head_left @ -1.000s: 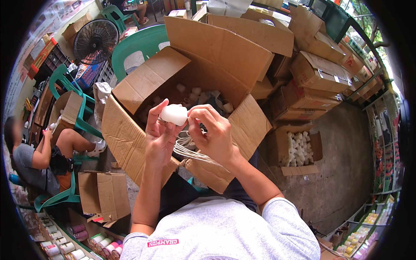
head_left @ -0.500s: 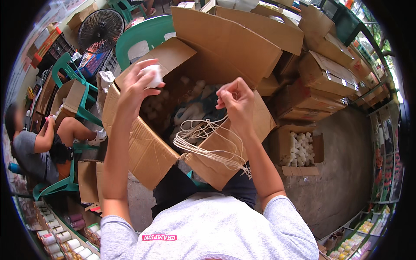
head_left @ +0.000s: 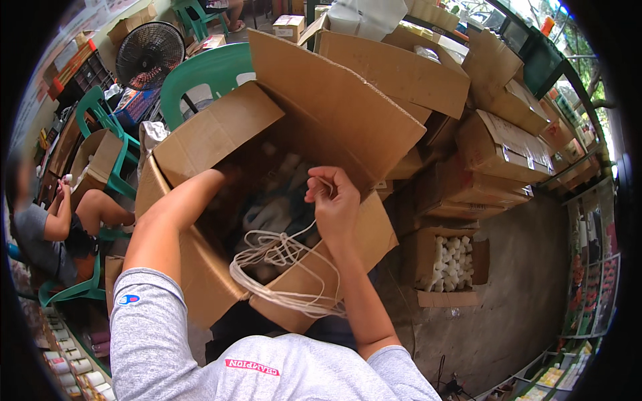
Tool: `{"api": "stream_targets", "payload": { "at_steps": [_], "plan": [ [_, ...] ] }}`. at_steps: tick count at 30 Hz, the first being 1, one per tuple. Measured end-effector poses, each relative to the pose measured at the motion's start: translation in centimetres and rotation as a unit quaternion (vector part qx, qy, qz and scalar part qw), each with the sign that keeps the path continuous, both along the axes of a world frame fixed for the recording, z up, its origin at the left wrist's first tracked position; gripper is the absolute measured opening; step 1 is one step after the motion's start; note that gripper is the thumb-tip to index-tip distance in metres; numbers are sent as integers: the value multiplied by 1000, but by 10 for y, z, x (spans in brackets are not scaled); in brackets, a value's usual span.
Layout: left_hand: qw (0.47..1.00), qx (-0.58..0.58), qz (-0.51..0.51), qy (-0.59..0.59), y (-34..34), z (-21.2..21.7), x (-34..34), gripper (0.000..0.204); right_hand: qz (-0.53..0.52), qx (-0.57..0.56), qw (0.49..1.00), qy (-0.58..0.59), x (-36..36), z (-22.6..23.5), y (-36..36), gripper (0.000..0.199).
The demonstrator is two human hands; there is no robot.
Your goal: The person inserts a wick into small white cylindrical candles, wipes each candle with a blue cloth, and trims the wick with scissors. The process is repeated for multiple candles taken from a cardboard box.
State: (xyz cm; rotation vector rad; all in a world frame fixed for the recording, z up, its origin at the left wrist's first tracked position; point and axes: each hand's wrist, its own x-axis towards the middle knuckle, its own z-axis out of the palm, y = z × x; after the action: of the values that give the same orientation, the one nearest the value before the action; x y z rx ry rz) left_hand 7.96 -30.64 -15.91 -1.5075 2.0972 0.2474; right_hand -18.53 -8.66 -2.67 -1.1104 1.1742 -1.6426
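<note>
A large open cardboard box [head_left: 221,281] stands in front of me, with pale, lumpy pieces dimly seen inside. My left hand [head_left: 225,176] reaches down into the box's left side; shadow hides its fingers and anything in them. Over the near flap my right hand [head_left: 332,200] is closed, with a strand of white cord between thumb and fingers. Below it, a loose, looped bundle of the white cord [head_left: 277,244] lies across the box's near edge and flap.
At right on the floor, a small carton [head_left: 447,299] holds many white pieces. Stacked cardboard boxes [head_left: 495,154] stand at far right. A green chair [head_left: 180,80] is behind the box, near a black fan [head_left: 148,57]. Another person [head_left: 53,227] sits at left, holding something small and white.
My left hand, which held up a small white piece, has gone down into the box. My right hand is lower and further left, still gripping the cord.
</note>
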Motion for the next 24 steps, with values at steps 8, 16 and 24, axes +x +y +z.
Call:
{"api": "stream_targets", "payload": {
  "at_steps": [8,16,24],
  "plan": [
    [939,-225,24,258,-36,-63,-31,24,-14,53,996,66,2,6,3,13],
    [912,-235,-46,334,-48,-73,-53,24,-23,7,995,92,9,12,-2,19],
    [955,-199,-90,200,-29,-14,-57,28,10,-2,1000,18,16,8,-3,9]
  ]
}}
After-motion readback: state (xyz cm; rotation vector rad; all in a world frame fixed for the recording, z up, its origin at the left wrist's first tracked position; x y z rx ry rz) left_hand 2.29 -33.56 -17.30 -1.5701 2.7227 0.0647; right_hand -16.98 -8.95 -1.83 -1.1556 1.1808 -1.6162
